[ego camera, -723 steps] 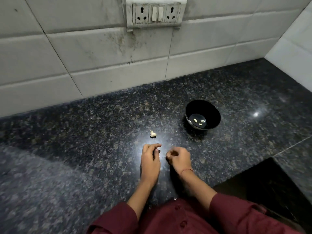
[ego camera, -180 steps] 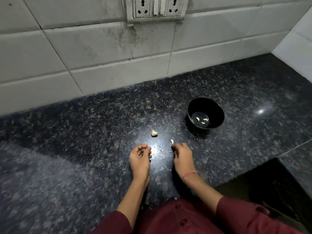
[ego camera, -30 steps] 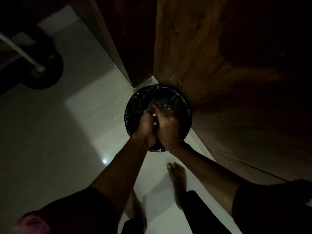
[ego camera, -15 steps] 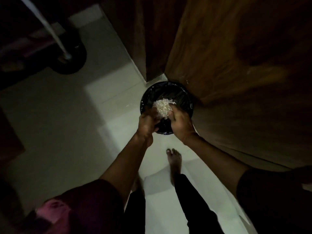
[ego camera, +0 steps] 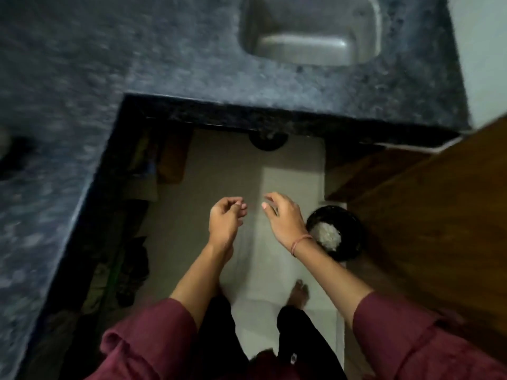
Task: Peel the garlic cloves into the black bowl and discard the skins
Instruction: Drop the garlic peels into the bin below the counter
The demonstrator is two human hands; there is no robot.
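Left hand point(ego camera: 223, 223), right hand point(ego camera: 285, 220) now off bin point(ego camera: 354, 231), loose-fingered, empty; granite counter point(ego camera: 164, 64), sink point(ego camera: 310, 28) ahead.

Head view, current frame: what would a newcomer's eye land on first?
The left hand and the right hand hang loosely curled, with nothing visible in them, above the pale floor at centre. Just right of them, a black bin beside the wooden cabinet holds a pale heap of skins. At the top, a steel sink sits in the speckled granite counter.
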